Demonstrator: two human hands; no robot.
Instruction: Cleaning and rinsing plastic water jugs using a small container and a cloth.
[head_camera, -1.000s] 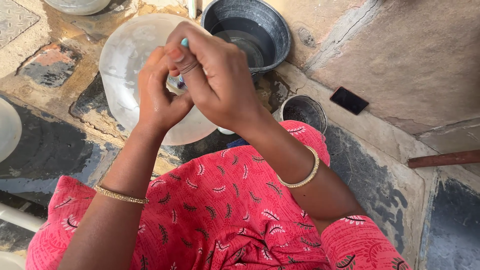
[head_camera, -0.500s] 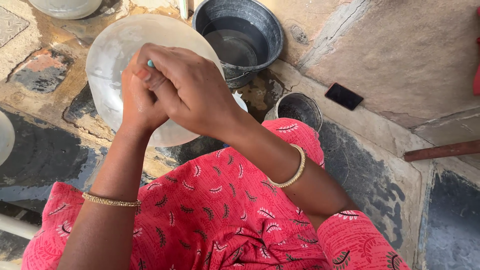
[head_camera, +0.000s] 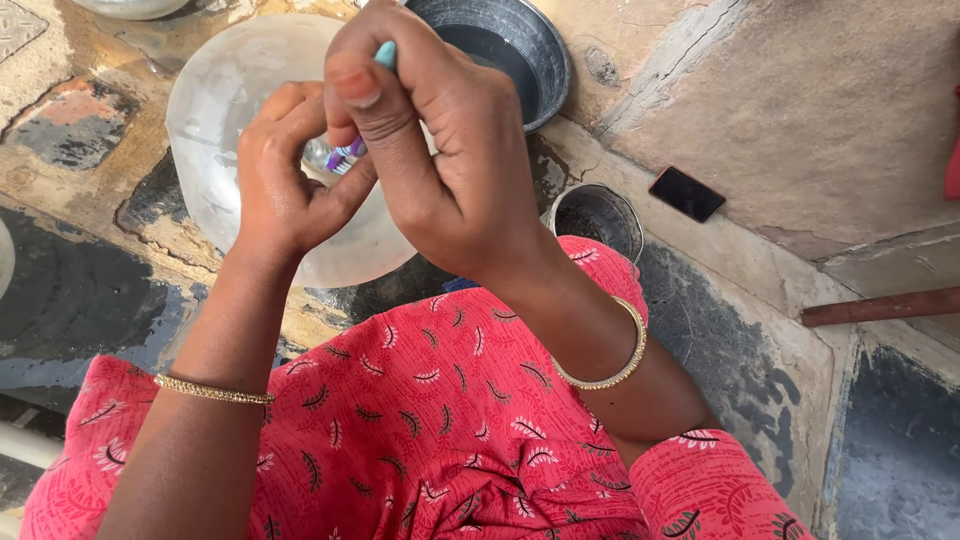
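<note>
Now the hands sit higher and larger in the head view than they did a moment ago, raised nearer the camera and back toward the middle, over the near edge of the pale, frosted round basin (head_camera: 225, 95). The right hand (head_camera: 440, 160) is closed tightly around a slim turquoise-handled brush with purple bristles (head_camera: 345, 155), only the handle tip and the bristle end showing past the fingers. The left hand (head_camera: 285, 185) is curled, fingers narrowed around a small shiny object (head_camera: 318, 155) that is mostly hidden; what it is cannot be told. The bristles touch that object, so the scrubbing appears to be going on, simply lifted closer for a better look.

Below the arms lies a red patterned garment (head_camera: 430, 430) over the knees, and thin gold bangles circle both wrists. Beyond the hands stands a dark metal bowl (head_camera: 515, 55) holding water, with a smaller steel cup (head_camera: 597, 215) just beside the knee. A flat black rectangular object (head_camera: 686, 194) lies on the stone step. The ground is rough, patchy stone paving (head_camera: 70, 250), wet and dark in places.
</note>
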